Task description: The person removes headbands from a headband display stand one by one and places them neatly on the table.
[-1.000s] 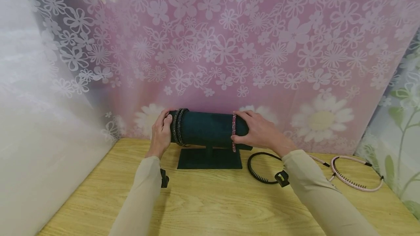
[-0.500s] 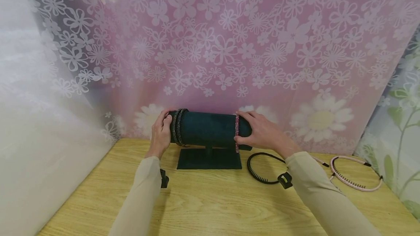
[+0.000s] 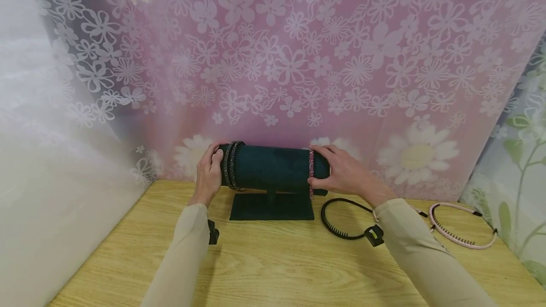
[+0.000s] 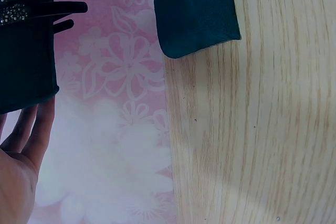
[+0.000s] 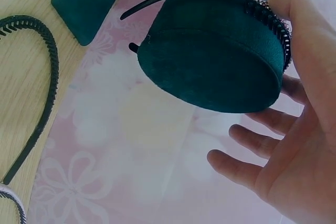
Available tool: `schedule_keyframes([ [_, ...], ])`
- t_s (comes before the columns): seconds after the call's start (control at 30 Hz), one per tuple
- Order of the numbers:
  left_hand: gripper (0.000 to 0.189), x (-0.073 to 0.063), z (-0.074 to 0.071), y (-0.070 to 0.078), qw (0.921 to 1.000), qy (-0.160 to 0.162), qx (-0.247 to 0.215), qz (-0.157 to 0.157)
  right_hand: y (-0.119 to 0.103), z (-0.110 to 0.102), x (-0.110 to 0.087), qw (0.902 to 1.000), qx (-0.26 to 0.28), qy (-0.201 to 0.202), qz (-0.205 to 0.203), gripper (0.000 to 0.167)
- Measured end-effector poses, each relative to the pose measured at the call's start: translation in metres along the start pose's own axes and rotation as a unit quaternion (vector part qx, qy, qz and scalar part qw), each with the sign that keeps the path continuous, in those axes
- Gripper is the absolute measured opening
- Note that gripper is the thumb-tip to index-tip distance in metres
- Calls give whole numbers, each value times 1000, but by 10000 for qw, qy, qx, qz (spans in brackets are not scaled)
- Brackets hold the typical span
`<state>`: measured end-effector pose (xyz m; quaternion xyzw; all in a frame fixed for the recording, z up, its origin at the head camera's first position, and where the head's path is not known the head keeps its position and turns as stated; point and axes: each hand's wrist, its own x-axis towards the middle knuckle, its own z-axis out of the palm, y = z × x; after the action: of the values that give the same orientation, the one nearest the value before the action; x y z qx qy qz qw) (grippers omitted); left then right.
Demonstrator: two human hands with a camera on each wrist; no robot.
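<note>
- Pink flowered curtain (image 3: 273, 70) hangs behind everything, reaching down to the back of a yellowish wood-grain counter (image 3: 256, 259).
- On that counter, near the curtain, a dark green, velvety cylinder (image 3: 273, 167) lies level above a flat rectangular base (image 3: 271, 208); it is raised, I'd say, so that bands can hang round it with their ends off the wood.
- From where I stand, the person's left hand (image 3: 209, 172) grasps the cylinder's left end, thumb in front and fingers toward the back, most likely to keep it from sliding or tipping.
- Across from it, the right hand (image 3: 341, 169) holds a slim headband crusted with pink, red and white stones (image 3: 311, 169) between thumb and forefinger, its other fingers spread loosely past the cylinder's end. Holding at two separate spots probably keeps the band straight.
- That stone-crusted headband loops over the cylinder near its right end, open tips pointing down.
- At the opposite end, at least two dark, glittering headbands (image 3: 232, 165) sit side by side, close to the left hand.
- Right of the base, a black toothed headband (image 5: 54, 72) and a pale pink headband (image 3: 443, 233) lie on the counter, perhaps there to be within reach.
</note>
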<state>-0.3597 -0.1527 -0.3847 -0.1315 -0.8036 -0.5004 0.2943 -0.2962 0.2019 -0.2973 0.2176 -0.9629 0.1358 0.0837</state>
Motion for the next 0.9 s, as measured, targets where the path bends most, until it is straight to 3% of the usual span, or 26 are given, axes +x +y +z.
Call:
schedule_keyframes([
  [0.9,42,1,0,-2,10000,14,-8,29,5,-1,-4,9999,72,23,-153,88],
])
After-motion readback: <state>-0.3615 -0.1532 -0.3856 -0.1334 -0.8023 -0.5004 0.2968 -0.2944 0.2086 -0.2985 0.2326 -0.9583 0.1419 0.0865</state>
